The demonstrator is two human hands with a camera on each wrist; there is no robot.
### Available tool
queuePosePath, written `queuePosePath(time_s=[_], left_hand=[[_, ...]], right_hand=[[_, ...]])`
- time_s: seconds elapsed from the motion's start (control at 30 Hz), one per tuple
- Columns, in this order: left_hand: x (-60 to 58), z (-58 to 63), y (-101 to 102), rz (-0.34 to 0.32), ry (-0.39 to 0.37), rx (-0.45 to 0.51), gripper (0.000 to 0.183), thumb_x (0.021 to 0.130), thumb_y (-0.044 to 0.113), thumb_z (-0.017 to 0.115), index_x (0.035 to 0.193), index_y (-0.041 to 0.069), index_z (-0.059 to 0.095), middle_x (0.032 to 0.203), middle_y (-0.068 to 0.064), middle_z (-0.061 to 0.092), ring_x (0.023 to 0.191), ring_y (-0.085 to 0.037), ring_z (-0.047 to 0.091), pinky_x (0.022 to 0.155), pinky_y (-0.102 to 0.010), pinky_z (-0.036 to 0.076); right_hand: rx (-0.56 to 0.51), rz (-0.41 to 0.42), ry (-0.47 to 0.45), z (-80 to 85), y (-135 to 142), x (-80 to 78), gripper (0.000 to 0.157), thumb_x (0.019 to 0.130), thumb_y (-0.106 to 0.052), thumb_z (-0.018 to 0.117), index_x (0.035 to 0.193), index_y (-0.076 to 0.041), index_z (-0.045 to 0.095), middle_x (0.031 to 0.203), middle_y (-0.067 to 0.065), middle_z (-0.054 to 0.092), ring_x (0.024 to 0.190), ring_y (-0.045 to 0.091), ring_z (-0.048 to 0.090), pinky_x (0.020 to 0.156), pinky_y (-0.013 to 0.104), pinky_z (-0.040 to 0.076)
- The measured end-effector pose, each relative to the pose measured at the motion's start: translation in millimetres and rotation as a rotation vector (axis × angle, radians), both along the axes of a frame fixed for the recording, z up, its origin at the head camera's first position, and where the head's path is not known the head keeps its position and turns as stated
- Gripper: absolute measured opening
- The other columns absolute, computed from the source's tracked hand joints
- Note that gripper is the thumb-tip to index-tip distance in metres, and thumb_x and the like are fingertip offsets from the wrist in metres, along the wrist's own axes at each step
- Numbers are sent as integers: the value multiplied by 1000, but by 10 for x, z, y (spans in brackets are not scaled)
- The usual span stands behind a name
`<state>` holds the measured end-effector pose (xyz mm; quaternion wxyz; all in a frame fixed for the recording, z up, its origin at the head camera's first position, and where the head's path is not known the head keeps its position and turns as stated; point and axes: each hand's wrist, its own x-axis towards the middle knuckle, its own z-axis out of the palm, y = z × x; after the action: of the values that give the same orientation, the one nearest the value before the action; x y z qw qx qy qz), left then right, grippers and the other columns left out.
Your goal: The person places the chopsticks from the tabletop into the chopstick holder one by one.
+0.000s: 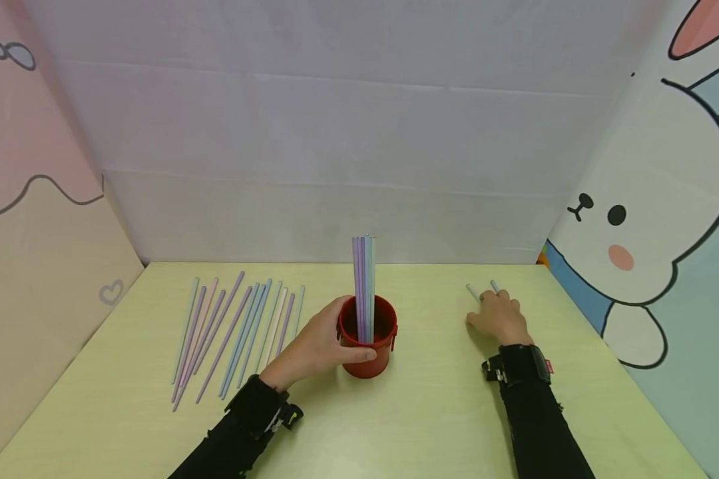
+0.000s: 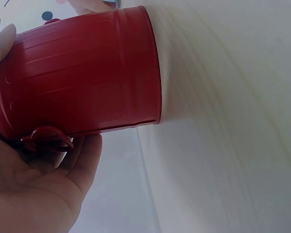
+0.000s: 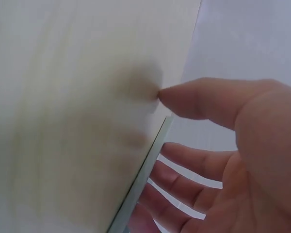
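Note:
A small red metal bucket stands on the table with a bundle of purple, blue and green straws upright in it. My left hand grips its side, thumb in front and fingers behind; the left wrist view shows a looped handle mount near the palm. Over at the right, my right hand reaches down over a pale green straw and a blue straw. In the right wrist view, its thumb and fingers are spread apart beside the green straw, which lies on the table.
Several loose straws in purple, pink, blue, green and white lie spread on the left of the pale wooden table. A white backdrop stands behind, with cartoon-printed panels along both sides.

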<state>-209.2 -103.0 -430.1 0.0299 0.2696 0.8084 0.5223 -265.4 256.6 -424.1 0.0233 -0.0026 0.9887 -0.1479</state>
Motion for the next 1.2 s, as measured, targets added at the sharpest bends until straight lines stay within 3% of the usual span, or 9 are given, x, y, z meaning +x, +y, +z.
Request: queuePosePath(time_s=[0.13,0.33,0.7,0.97,1.2], left_hand=[[-2,-2,1,-1,4,-3,81,69,48,82,135,28,41,125,12,51,110,-8,50,86,-34,50],[-7,-4,-2,-1,4,1,80,69,48,83,135,28,41,124,12,52,110,-7,50,87,-34,50],[-16,-5,-1,-8,4,11,80,69,47,83,135,27,41,125,12,52,110,-8,51,86,-34,50],[-15,-11,-2,-4,-5,6,81,69,48,83,135,28,41,125,13,51,109,-7,51,85,-33,50],[-21,-16,2,-7,-4,8,80,68,48,83,135,30,41,124,13,51,109,-8,50,84,-33,51]], right_hand=[[-16,12,23,5,-4,7,45,87,-16,56,126,6,51,112,31,48,90,43,47,68,51,45],[-88,40,45,35,-25,45,31,86,-2,56,117,3,58,87,17,60,66,26,52,55,38,44],[-114,121,117,118,-53,57,27,89,1,54,115,2,60,82,13,59,64,23,52,56,38,44],[-211,255,287,419,-192,78,28,92,-3,56,121,-2,58,89,13,62,70,24,57,57,38,47],[-396,304,481,746,-478,229,32,95,-10,58,127,-11,55,95,6,59,82,23,59,65,39,51]])
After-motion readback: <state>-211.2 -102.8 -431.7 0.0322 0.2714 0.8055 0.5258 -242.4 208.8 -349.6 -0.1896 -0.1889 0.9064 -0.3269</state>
